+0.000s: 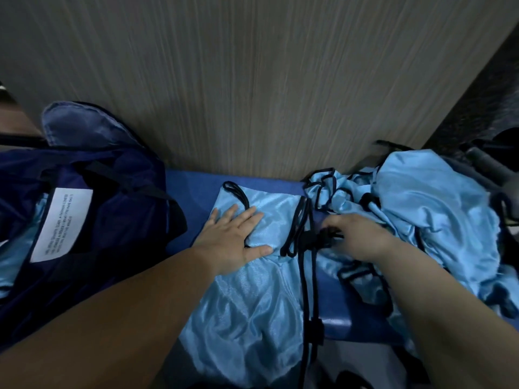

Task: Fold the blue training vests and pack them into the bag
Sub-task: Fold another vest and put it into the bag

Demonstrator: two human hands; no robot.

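Blue tabletop (193, 192) holds one flat vest (252, 304) between one open navy bag (112, 209) and one crumpled heap (435, 206) (vests uncountable), bare strips either side, my left hand (233, 237) pressing it with straight fingers, my right hand (359, 237) pinching its black trim (300, 217) in curled fingers.

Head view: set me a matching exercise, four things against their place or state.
1 left hand
2 right hand
3 navy bag
4 vest pile

A crumpled, at the right
B open, at the left, white label showing
C flat on the middle vest
D fingers curled on black trim

Pairs: 1-C, 2-D, 3-B, 4-A
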